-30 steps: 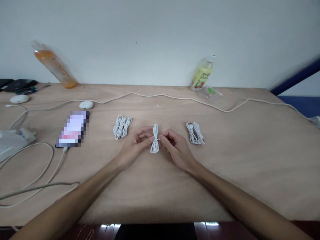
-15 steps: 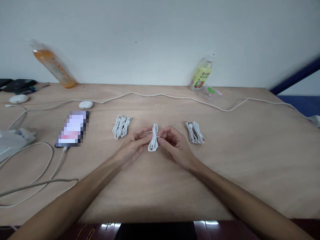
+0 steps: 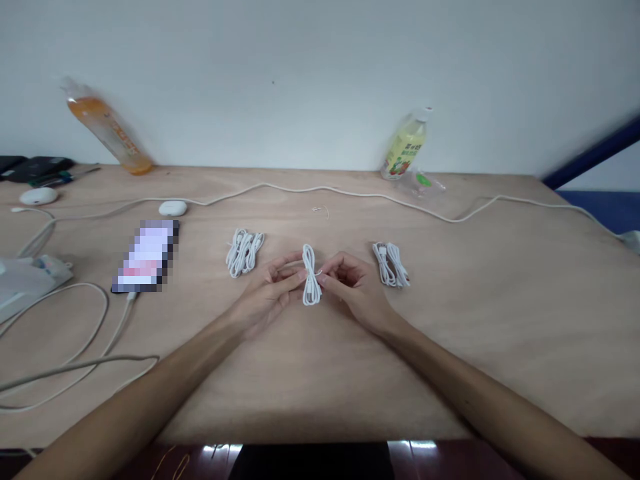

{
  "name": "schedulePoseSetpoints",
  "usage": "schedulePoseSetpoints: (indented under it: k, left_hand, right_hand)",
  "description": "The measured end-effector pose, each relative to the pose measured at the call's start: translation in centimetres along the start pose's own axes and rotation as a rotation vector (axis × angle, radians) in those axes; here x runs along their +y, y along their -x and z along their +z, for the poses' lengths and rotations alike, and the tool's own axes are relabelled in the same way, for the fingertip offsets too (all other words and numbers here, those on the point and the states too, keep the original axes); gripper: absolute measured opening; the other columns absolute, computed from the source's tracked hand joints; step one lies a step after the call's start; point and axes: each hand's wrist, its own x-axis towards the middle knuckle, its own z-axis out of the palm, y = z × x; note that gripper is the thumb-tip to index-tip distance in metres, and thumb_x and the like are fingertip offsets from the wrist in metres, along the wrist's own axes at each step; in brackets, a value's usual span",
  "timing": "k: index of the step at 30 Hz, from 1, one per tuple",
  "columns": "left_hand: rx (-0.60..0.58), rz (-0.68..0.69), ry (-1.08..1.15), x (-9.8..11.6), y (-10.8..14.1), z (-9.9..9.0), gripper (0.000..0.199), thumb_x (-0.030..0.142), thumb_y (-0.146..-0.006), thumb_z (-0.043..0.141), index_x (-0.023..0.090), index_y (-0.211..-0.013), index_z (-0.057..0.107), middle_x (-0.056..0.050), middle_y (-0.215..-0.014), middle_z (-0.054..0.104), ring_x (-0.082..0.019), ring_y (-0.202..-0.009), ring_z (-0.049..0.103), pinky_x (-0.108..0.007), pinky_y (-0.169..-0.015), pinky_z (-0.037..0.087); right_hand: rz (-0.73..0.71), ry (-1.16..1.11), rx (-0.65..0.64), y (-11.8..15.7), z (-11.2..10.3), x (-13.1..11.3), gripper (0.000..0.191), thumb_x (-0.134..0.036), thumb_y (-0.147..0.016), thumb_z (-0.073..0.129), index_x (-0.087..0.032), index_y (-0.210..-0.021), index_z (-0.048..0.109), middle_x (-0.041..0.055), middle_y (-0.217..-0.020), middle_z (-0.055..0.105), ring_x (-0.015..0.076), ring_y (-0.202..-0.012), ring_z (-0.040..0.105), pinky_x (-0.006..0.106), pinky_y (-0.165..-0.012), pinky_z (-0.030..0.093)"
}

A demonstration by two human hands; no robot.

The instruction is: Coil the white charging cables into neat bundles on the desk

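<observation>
A white charging cable (image 3: 311,291), folded into a narrow bundle and cinched at its middle, stands nearly upright between my hands. My left hand (image 3: 270,293) grips it from the left, thumb in front at the waist. On the other side, my right hand (image 3: 357,287) pinches the end of a thin white twist tie (image 3: 319,272) that sticks out from the bundle's middle. Other bundled white cables (image 3: 244,253) lie on the table beyond my left hand. To the right of my right hand are more cable bundles (image 3: 391,265), one showing a metal plug.
Small loose ties (image 3: 320,210) lie ahead on the wooden table (image 3: 320,373). A long white cord (image 3: 370,195) crosses behind them. A phone (image 3: 146,257), an earbud case (image 3: 173,208) and an orange drink bottle (image 3: 107,133) are left; a yellow-green bottle (image 3: 406,147) stands at the back.
The cable bundle has turned in my fingers: its lower end has swung slightly right and a plug now faces me. Both hands keep almost the same place.
</observation>
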Motion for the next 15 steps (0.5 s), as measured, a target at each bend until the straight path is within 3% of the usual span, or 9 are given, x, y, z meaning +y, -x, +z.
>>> schedulePoseSetpoints:
  k: [3,5,9,15]
  left_hand:
    - [0.014,0.06,-0.032,-0.4,0.0,0.1,0.044,0.013,-0.087,0.088,0.015,-0.127,0.07,-0.008,-0.101,0.084,-0.024,-0.097,0.081,-0.036,-0.09,0.064]
    - [0.005,0.115,-0.077,-0.6,0.0,0.1,0.046,0.018,-0.086,0.09,0.017,-0.127,0.068,-0.007,-0.103,0.083,-0.025,-0.096,0.081,-0.037,-0.088,0.064]
    - [-0.022,0.257,-0.212,-0.8,0.0,0.1,0.047,0.026,-0.088,0.09,0.02,-0.127,0.064,-0.004,-0.102,0.083,-0.022,-0.097,0.081,-0.035,-0.089,0.062]
    - [-0.017,0.416,-0.356,-0.9,0.2,0.4,0.043,0.027,-0.091,0.086,0.021,-0.125,0.06,-0.003,-0.099,0.079,-0.019,-0.096,0.079,-0.031,-0.088,0.061]
  right_hand:
    - [0.058,-0.022,0.04,0.0,0.1,0.0,0.027,-0.044,-0.079,0.089,-0.022,-0.078,0.072,-0.002,-0.067,0.065,0.0134,-0.062,0.053,0.027,-0.058,0.044]
    - [0.136,-0.058,0.062,0.0,0.2,-0.1,0.027,-0.043,-0.077,0.089,-0.022,-0.075,0.072,-0.002,-0.066,0.066,0.0112,-0.054,0.049,0.026,-0.05,0.04]
    - [0.331,-0.147,0.1,0.3,0.7,-0.8,0.028,-0.041,-0.073,0.088,-0.023,-0.07,0.067,-0.0088,-0.05,0.051,0.0064,-0.038,0.028,0.024,-0.035,0.017]
    - [0.513,-0.336,0.028,0.6,0.7,-2.0,0.028,-0.035,-0.07,0.088,-0.022,-0.067,0.063,-0.0124,-0.05,0.039,0.0044,-0.041,0.019,0.021,-0.033,0.011]
